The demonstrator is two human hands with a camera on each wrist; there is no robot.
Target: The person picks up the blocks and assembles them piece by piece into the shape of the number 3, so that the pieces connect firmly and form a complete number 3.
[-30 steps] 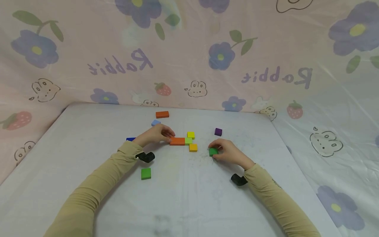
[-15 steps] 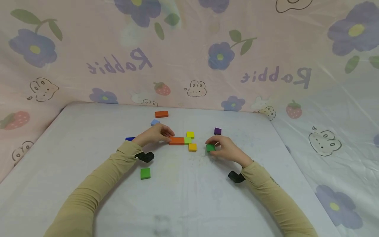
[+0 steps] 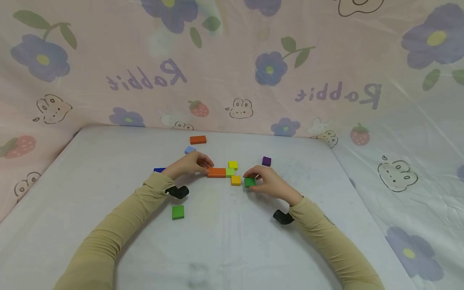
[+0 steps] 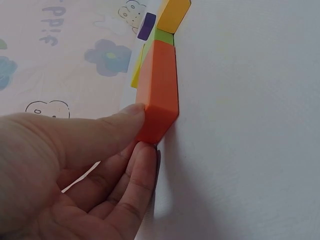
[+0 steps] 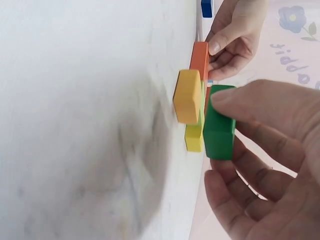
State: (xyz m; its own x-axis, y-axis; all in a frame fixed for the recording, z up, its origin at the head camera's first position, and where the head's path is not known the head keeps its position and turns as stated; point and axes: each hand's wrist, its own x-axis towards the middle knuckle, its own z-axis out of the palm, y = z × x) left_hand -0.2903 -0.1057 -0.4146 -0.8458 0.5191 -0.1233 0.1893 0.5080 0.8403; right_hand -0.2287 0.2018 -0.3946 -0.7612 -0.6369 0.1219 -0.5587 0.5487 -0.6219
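My left hand [image 3: 192, 163] holds the near-left end of a long orange block [image 3: 216, 172]; in the left wrist view its thumb lies against the orange side and fingertips touch the end. A light green block [image 3: 230, 172] adjoins the orange block's right end. Beside it are a yellow block [image 3: 233, 165] behind and an amber block [image 3: 236, 180] in front. My right hand [image 3: 272, 183] pinches a dark green block [image 5: 220, 125] between thumb and fingers, just right of the amber block. A gap separates the two in the head view.
A purple cube [image 3: 266, 161] lies behind my right hand. Farther back left are a red-orange block [image 3: 197, 139] and a light blue block [image 3: 190, 150]. A dark blue block [image 3: 158, 170] is partly hidden by my left wrist. A green square block [image 3: 178, 212] lies nearer.
My right hand has carried the dark green block leftward, closer to the amber block. My left hand and the orange block have stayed in place.
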